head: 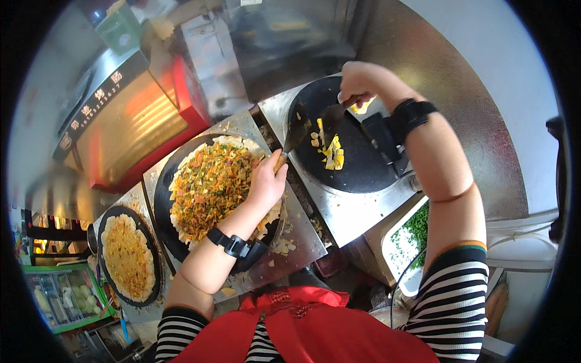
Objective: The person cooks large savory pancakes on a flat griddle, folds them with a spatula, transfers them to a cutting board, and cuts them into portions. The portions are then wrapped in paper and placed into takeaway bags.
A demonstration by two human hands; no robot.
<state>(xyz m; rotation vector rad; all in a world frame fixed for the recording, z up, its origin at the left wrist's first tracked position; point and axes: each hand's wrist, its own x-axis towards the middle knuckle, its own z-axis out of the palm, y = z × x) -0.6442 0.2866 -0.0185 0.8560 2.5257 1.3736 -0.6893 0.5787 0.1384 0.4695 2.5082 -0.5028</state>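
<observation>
My left hand (267, 180) grips the wooden handle of a metal scraper (295, 139), whose blade rests at the left edge of the right-hand round black griddle (363, 168). Over the far side of that griddle, my right hand (356, 80) holds a second scraper (334, 115), its dark blade angled down. Cut yellow pieces of food (334, 154), perhaps egg pancake, lie just below this blade. Another yellow piece (361, 108) shows under my right hand. Beneath my left forearm, a flatbread (177, 222) heaped with chopped vegetable filling (213, 181) covers much of the middle griddle (162, 204).
A third griddle at left carries a thinner topped flatbread (127, 258). Behind stands a red-framed glass warmer (186, 90) bearing writing. A tub of chopped greens (411, 236) sits near my right elbow. A crumb-filled gap (313, 204) separates two griddle units. Green-edged container (63, 295) stands lower left.
</observation>
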